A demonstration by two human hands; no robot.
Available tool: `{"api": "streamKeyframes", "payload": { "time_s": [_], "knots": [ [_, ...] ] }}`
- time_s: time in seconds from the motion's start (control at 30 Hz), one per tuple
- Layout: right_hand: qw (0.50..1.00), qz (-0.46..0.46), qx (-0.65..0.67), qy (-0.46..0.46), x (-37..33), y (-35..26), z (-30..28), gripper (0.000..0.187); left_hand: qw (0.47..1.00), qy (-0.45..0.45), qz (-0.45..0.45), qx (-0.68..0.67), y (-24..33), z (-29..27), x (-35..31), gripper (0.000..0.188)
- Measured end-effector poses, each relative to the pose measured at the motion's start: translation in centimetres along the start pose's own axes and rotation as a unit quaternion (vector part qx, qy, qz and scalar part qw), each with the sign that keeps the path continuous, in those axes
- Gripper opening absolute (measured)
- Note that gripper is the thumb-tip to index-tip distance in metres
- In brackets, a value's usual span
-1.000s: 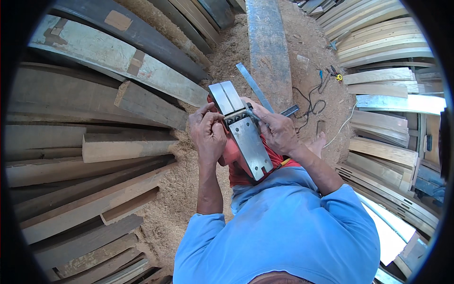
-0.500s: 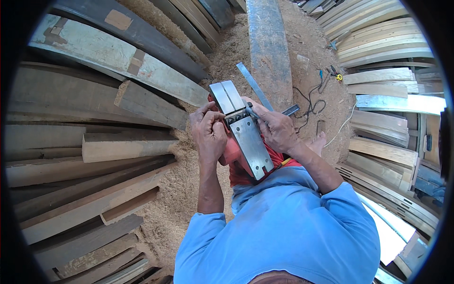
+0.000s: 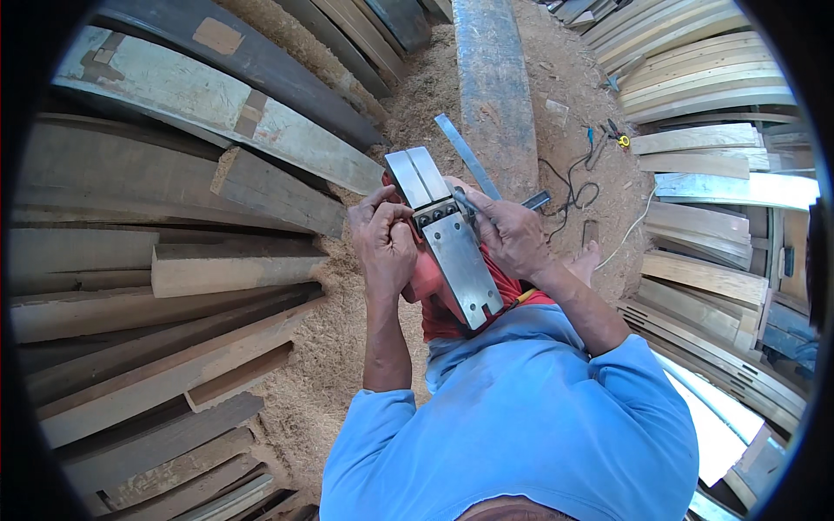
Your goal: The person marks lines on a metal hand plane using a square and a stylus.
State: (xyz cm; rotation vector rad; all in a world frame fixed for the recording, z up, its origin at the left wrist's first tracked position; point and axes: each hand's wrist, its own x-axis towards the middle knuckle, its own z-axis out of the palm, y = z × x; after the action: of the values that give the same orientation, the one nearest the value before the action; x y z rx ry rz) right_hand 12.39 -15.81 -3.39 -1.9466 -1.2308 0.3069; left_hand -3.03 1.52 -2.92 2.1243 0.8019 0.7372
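Observation:
A red electric hand planer (image 3: 466, 267) rests on my lap with its metal sole facing up. Its split front plate points away from me, and a row of bolts shows at the cutter slot across the middle. My left hand (image 3: 382, 243) is curled against the planer's left side, thumb and fingers bent at the slot. On the other side, my right hand (image 3: 514, 234) closes around a small grey metal wrench (image 3: 466, 201), its end at the bolts. The wrench's far tip is partly hidden by the fingers.
A try square (image 3: 469, 156) with a long steel blade lies just beyond the planer. Past it runs a worn plank (image 3: 497, 95). Dark cord (image 3: 569, 195) and yellow-handled pliers (image 3: 622, 139) lie on the sawdust floor to the right. Stacked timber (image 3: 234, 269) lines both sides.
Almost nothing differs. My right hand and the wrench have shifted very slightly at the bolts; my left hand and the planer stay in place.

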Motion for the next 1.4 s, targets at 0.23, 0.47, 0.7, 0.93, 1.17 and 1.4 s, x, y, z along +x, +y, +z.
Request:
{"api": "streamKeyframes", "payload": {
  "time_s": [0.23,0.47,0.7,0.93,1.17,1.4],
  "knots": [
    [0.999,-0.003,0.032,0.043,0.2,0.1,0.3,0.04,1.0,0.007,0.01,-0.019,-0.1,0.3,0.1,0.023],
    [0.997,-0.019,0.061,0.031,0.2,-0.9,-0.4,0.038,1.0,0.005,0.007,-0.022,-0.1,0.2,0.1,0.022],
    [0.997,-0.049,-0.046,-0.028,-0.2,1.1,-0.9,0.039,0.999,-0.02,0.013,0.049,0.4,0.0,0.6,0.027],
    [0.976,-0.131,-0.17,-0.048,1.3,0.1,-2.2,0.038,0.984,-0.117,-0.13,0.032,1.3,0.2,1.4,0.044],
    [0.984,-0.104,-0.088,-0.112,3.4,0.0,-1.8,0.021,0.987,-0.108,-0.118,-0.011,0.0,0.9,1.2,0.045],
    [0.972,0.11,0.11,-0.178,3.4,0.1,-1.5,0.019,0.984,-0.113,-0.137,-0.028,-0.1,1.0,1.0,0.049]
  ]
}}
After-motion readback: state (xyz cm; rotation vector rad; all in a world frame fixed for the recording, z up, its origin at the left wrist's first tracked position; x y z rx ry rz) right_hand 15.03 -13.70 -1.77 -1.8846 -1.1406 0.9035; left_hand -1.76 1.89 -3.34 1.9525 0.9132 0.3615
